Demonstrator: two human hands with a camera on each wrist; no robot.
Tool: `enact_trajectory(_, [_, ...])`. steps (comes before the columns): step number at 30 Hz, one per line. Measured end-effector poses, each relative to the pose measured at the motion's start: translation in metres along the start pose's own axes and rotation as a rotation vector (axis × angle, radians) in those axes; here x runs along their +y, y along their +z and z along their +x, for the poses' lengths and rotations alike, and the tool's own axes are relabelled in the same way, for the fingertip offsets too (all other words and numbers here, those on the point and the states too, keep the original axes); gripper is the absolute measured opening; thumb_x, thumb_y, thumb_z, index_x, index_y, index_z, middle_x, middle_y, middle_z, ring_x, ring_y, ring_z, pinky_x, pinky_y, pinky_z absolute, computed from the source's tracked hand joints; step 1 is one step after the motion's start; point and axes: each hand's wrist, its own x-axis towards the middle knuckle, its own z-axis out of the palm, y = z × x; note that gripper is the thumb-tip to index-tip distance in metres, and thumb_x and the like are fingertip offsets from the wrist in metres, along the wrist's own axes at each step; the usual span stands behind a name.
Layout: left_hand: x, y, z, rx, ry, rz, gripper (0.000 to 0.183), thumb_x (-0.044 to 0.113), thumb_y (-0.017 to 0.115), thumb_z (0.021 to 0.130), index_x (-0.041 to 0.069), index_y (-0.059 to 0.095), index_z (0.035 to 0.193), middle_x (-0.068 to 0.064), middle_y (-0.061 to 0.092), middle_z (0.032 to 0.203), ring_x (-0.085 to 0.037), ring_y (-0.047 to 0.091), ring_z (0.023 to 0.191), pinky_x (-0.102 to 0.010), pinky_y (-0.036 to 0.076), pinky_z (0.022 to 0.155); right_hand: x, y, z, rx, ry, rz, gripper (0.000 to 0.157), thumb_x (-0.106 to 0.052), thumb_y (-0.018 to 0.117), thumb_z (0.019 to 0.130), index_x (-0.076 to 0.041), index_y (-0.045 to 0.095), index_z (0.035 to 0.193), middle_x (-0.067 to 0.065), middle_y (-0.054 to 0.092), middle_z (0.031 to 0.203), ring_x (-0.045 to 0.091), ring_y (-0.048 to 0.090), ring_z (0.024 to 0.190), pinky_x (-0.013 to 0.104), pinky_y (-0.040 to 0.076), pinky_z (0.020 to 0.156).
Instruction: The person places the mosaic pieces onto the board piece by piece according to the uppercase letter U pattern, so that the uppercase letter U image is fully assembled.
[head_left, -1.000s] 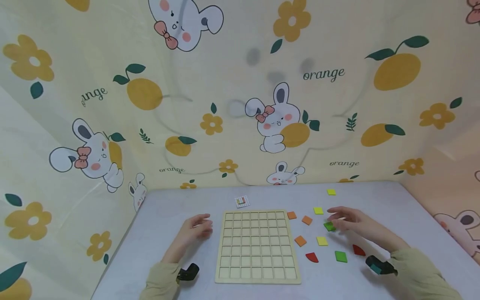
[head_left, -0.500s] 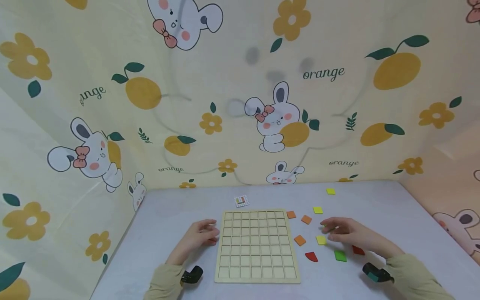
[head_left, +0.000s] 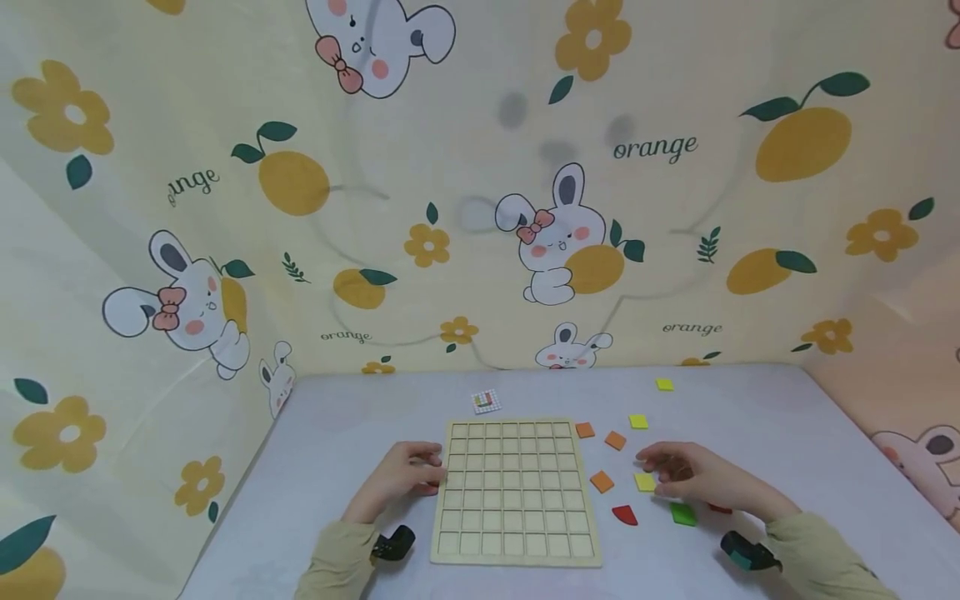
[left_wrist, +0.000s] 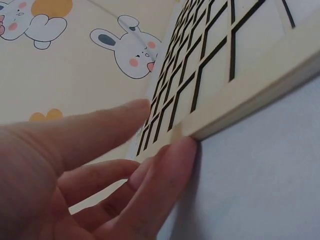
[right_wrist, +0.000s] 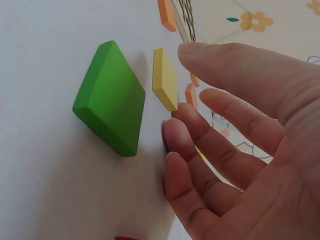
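Observation:
My left hand [head_left: 405, 473] is at the left edge of a pale wooden grid board [head_left: 442, 500], its fingertips right at the rim. The left wrist view shows one fingertip [left_wrist: 184, 147] against the board's side edge. My right hand [head_left: 693, 475] is over the loose tiles on the right, fingers loosely bent and holding nothing visible. Close to its thumb and fingertips lies a yellow square tile [right_wrist: 165, 80]. A green square tile [right_wrist: 112, 100] lies flat nearer the wrist. Another green tile seen earlier is hidden, and a red piece [head_left: 720, 507] is mostly covered by the hand.
Orange square tiles [head_left: 602, 482] lie along the board's right side, with a red quarter-round piece [head_left: 625, 516] below them. Further back are yellow tiles [head_left: 637, 422]. A small printed pattern card [head_left: 485, 402] lies behind the board. A patterned curtain [head_left: 450, 167] hangs behind the table.
My left hand has moved right to the board's edge. The right hand has come toward the front and slightly left, from the farther green tile to the yellow one, covering that green tile.

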Motion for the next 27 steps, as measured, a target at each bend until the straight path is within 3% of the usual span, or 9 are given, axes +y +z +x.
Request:
enact_trajectory(15, [-0.002,0.011,0.001,0.077,0.032,0.095,0.06,-0.004,0.08,0.072,-0.01,0.055,0.126,-0.012,0.058,0.094,-0.013,0.06,0.065,-0.029,0.058,0.059,-0.003,0.004,0.001,0.026,-0.02,-0.048,0.044,-0.016,0.076,0.082,-0.005,0.061,0.121,0.009,0.058,0.107,0.024,0.05,0.088,0.021,0.048,0.069])
enact_trajectory(27, [-0.004,0.012,0.0,0.083,0.033,0.105,0.061,-0.004,0.08,0.071,-0.009,0.055,0.126,-0.01,0.058,0.091,-0.013,0.058,0.063,-0.029,0.058,0.057,-0.003,0.007,0.001,0.052,-0.006,-0.117,0.038,-0.016,0.077,0.081,-0.011,0.064,0.117,0.004,0.057,0.101,0.022,0.048,0.086,0.022,0.045,0.066])
